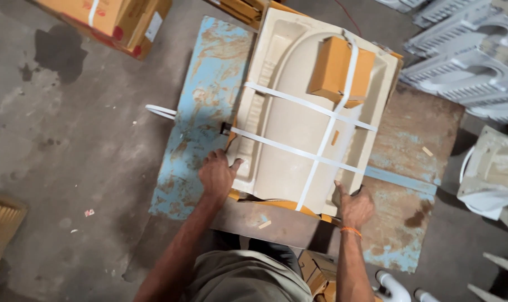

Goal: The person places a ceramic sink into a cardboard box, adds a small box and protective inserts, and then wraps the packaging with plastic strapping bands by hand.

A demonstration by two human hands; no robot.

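Observation:
A cream ceramic squat pan lies on a worn blue and rust metal table, bound with white plastic straps that cross over it. A small orange cardboard box is strapped on top at its far end. My left hand rests on the pan's near left corner, fingers spread against its rim. Gripping the near right corner is my right hand, with an orange band on the wrist. Orange cardboard shows under the pan's near edge.
Stacks of white ceramic pans fill the right side of the concrete floor. Another pan stands at the far right. Cardboard boxes sit at the top left, with more cardboard at the left edge. A loose strap loop hangs off the table's left side.

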